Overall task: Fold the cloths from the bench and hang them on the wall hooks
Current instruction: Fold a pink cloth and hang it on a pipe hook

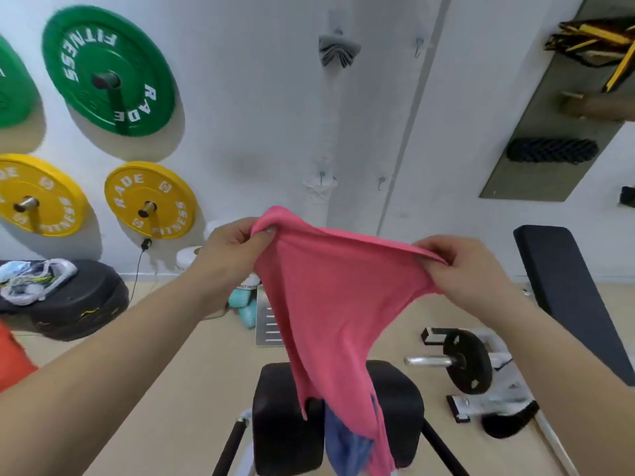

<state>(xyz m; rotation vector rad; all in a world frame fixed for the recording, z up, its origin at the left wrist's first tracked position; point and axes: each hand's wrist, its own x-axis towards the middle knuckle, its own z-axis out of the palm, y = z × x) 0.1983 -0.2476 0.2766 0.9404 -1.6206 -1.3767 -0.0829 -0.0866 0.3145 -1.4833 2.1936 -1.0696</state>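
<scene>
Pink cloth (pixel 330 304) is being held up in front of wall (pixel 240 132), top corners being pinched by fingers (pixel 266 231) of L hand (pixel 230 255) & R hand (pixel 460 269), lower end hanging over surface (pixel 281 424) & blue cloth (pixel 343 441).

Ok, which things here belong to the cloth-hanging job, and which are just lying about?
Job: pink cloth, left hand, right hand, blue cloth, bench, hung grey cloth, empty hook.
Lying about: green plate, yellow plate, teal dumbbells, shoes, floor barbell.

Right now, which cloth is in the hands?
The pink cloth: left hand and right hand pinch it. The blue cloth lies on the bench; grey cloth and white cloth hang on hooks.
</scene>
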